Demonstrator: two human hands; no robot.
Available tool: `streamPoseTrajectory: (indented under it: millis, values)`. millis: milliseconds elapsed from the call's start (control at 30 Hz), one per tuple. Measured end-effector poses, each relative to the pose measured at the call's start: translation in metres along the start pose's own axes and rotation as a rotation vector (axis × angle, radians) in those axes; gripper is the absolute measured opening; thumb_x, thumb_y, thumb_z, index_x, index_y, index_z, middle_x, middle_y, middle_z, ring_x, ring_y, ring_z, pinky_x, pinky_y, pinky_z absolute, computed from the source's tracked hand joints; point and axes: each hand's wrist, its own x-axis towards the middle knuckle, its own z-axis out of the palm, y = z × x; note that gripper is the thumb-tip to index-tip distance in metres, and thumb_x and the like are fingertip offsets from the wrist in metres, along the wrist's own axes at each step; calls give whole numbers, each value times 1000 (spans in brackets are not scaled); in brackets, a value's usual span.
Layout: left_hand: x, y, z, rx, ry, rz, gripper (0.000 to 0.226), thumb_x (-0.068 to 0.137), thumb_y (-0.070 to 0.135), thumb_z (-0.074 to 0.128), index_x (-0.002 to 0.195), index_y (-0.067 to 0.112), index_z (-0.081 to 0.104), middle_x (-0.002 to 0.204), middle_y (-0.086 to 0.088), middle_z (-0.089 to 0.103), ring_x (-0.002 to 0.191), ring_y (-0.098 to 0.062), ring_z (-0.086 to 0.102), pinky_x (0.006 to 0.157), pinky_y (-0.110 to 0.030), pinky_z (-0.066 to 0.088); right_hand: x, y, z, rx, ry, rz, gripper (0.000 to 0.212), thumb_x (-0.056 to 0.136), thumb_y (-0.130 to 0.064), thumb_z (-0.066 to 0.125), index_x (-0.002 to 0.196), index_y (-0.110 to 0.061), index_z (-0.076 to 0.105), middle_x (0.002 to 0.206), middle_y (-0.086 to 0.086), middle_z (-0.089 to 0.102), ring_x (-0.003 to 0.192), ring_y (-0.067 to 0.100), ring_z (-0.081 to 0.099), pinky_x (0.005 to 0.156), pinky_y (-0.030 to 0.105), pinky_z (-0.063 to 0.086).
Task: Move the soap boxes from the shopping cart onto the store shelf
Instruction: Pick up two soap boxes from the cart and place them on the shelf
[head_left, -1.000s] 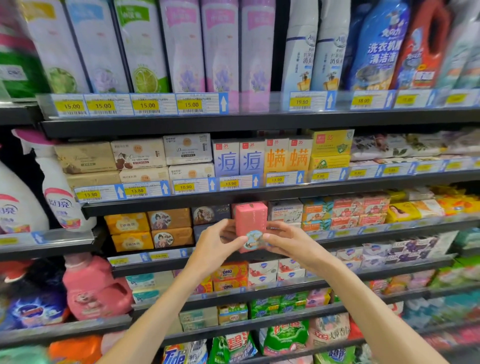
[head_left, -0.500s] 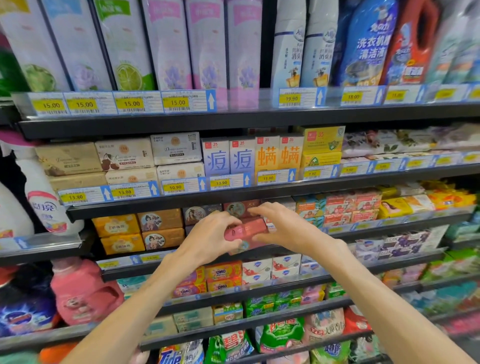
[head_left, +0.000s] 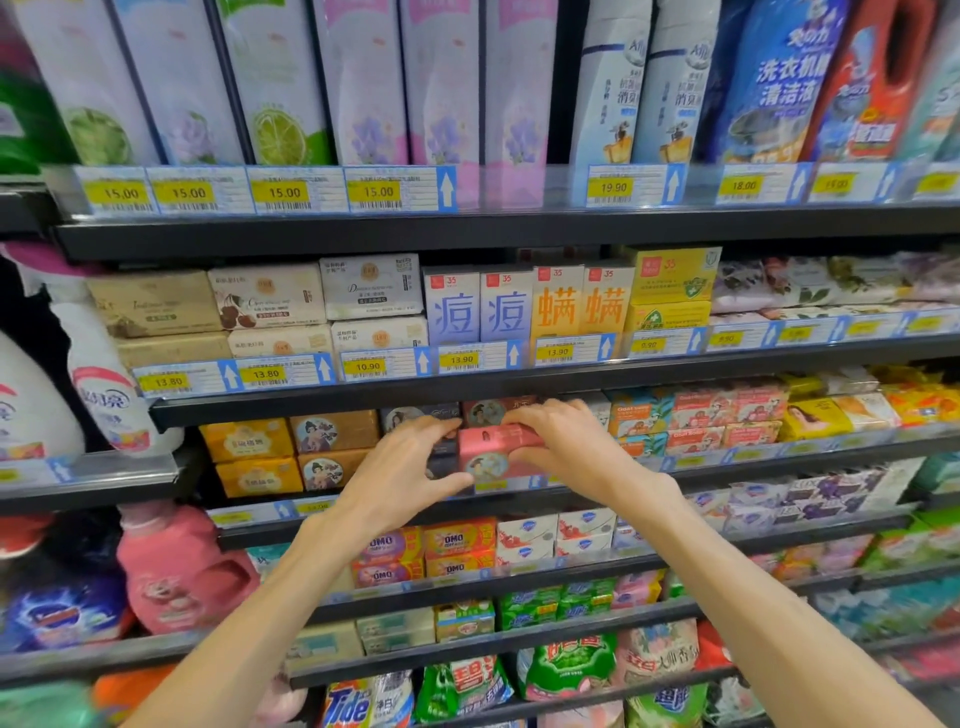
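bright even light | edges bowed, blurred | centre sharp

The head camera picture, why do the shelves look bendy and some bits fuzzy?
In the head view, the wide lens bows the shelf edge toward the corners; the middle is sharpest, with the pink soap box between the left hand and right hand fairly clear; far-right packets smear, their price tags unreadable; store light is even, shadow only under each shelf.
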Motion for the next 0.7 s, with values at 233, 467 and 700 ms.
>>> streamPoseTrajectory:
  millis: [233, 467, 700]
  values:
    - [-18, -46, -2, 25, 22, -63, 62, 89, 50, 67, 144, 26, 49, 140, 6, 56, 130, -15, 48, 107, -35, 44, 10, 3, 4, -103, -29, 93, 49, 93, -46, 61, 136, -25, 52, 126, 1, 64, 114, 26, 59, 99, 40, 40]
    - [-24, -58, 2, 38, 25, -75, 49, 91, 46, 65, 135, 26, 57, 131, 7, 59, 122, -16, 52, 98, -38, 49, 16, -1, 3, -127, -47, 169, 46, 97, -41, 57, 139, -21, 53, 127, 4, 64, 117, 31, 57, 102, 38, 40]
    - [-22, -63, 10, 29, 15, -65, 46, 92, 42, 66, 134, 27, 58, 132, 10, 58, 124, -11, 49, 100, -34, 47, 20, -2, 7, -217, -95, 213, 46, 98, -46, 53, 136, -20, 54, 123, 6, 66, 115, 32, 57, 101, 40, 36]
